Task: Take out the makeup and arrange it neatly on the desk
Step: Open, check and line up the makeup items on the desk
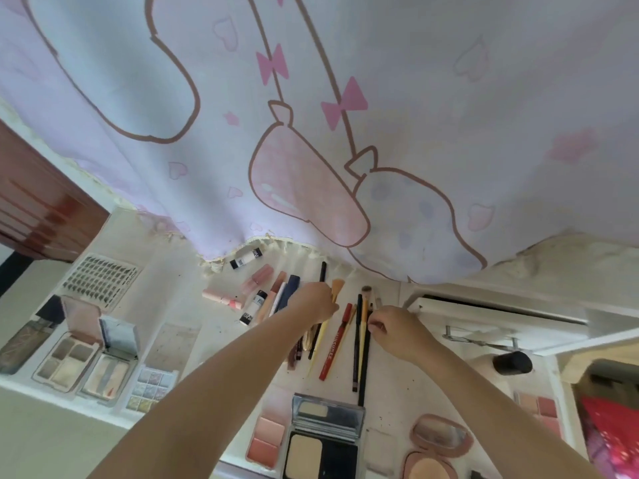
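Head view: two bare arms reached forward over a white table (193, 278) spread with makeup. The left hand (313, 304) curled its fingers round the handle of an orange flat-bristled brush (336, 288), whose pale yellow handle ran back toward the person. The right hand (394, 331), fingers bent, seemed to pinch the upper end of a thin black pencil (363, 368), though the blur left that uncertain. Between the hands lay a red lip pencil (337, 344), its long axis running away from the person, parallel to its neighbours. Open eyeshadow palettes (86, 357) sat well apart, far left. A pink cartoon-print curtain (311, 133) hung behind.
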### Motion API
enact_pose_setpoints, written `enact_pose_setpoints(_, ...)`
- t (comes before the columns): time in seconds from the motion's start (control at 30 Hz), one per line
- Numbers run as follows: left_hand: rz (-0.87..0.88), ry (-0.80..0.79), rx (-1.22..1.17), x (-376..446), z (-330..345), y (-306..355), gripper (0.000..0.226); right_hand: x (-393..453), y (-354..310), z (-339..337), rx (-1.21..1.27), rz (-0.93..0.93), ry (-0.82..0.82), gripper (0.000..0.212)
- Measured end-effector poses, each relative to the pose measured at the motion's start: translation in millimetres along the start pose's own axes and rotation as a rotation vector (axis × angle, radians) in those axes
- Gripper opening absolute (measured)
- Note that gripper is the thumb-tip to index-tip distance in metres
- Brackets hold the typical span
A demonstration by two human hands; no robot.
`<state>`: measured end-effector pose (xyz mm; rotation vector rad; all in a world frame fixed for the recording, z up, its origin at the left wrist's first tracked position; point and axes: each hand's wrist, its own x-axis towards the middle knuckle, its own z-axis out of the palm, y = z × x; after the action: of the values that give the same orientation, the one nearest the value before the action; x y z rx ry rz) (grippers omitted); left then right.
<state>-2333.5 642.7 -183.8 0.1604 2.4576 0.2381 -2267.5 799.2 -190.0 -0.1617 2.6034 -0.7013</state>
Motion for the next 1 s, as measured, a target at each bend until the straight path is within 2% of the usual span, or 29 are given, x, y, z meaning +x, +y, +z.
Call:
enact_pose_setpoints(0.17,-0.022,0.031,0.017,11,21,10,0.027,7,3,6,-0.013,0.029,0.013,0.022)
enact_pose_setpoints(0.27,-0.031,0.098,-0.043,6,25,6,0.041,11,3,8,0.004,0.028,0.021,0.023)
enact_pose_setpoints(0.43,0.008,0.319,-0.03,-13,24,-31,0.019,32,-13,8,-0.008,-0.027,0.06,0.019)
enact_pose_setpoints(0.6,-0.029,0.238,-0.038,-28,44,-40,0.024,72,-35,7,-0.075,-0.155,0.106,0.028)
enact_pose_setpoints(0.77,-0.11,0.27,-0.077,-25,50,-41,0.014,101,-48,11,-0.296,-0.213,0.026,0.023)
enact_pose_setpoints(1.0,-0.142,0.279,-0.065,-24,50,-58,0.017,104,-40,15,-0.415,-0.24,-0.08,0.035)
